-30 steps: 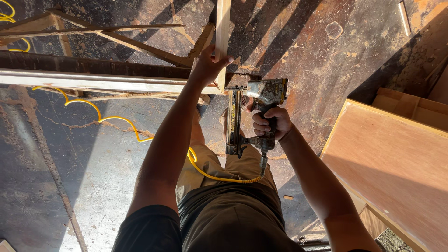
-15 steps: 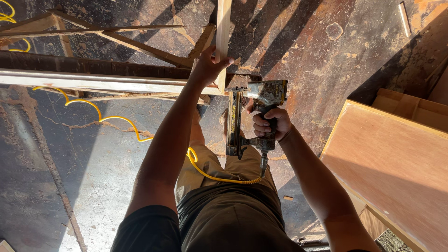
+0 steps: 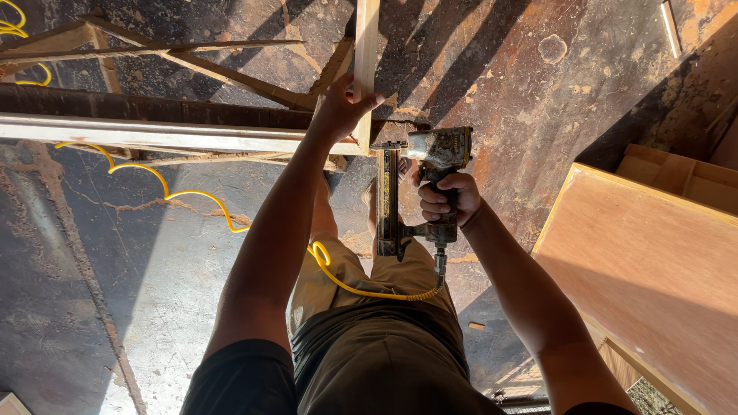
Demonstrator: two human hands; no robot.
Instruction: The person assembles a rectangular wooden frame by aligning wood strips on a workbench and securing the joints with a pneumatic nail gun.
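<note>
Two hands: both busy at one joint, where an upright wooden strip [image 3: 365, 46] meets a long horizontal rail [image 3: 154, 132].
Left hand [image 3: 342, 107]: fingers wrapped around the strip just above the rail, pinning the two pieces together.
Right hand [image 3: 446, 200]: fingers closed tight around the grip of a nail gun [image 3: 419, 188]; whether a finger rests on the trigger cannot be told.
Nail gun: its nose sits just beside the joint, to the right of the left hand, with the long magazine running down toward the person's knees.
Hose: a coiled yellow air hose [image 3: 192, 201] runs from the base of the grip, across the lap and away left over the floor.
Doing it well: judged from here, the nose wants to sit flat and square on the wood, the strip flush on the rail, and the holding fingers out of the nail's line.
Floor [image 3: 538, 84]: dark, stained, rust-coloured and rough, lit by strong slanting sun with long shadows.
Surroundings: plywood boxes [image 3: 653, 261] stand close on the right; a frame of thin slats [image 3: 192, 61] lies beyond the rail at upper left.
</note>
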